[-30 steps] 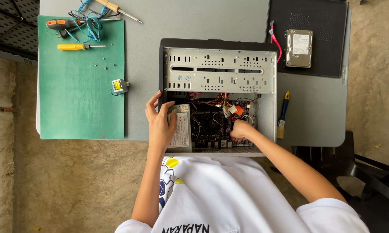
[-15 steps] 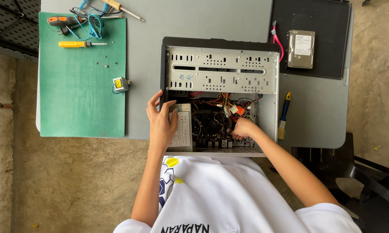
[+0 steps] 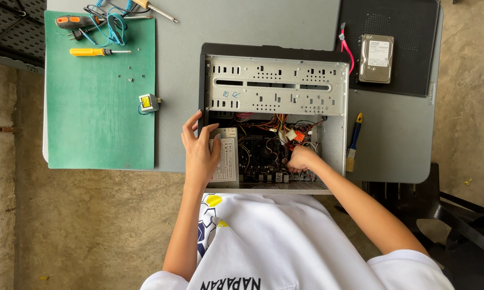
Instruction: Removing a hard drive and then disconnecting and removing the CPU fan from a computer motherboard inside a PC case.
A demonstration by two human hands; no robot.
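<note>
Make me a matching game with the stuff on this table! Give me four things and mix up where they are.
Things:
1. yellow-handled screwdriver
2. hard drive
3. small brush
4. right hand

Places:
A. on the black panel
B. inside the open computer case, among the wires
C. on the green mat
D. on the grey table, just right of the case

Pairs: 1-C, 2-A, 3-D, 4-B
</note>
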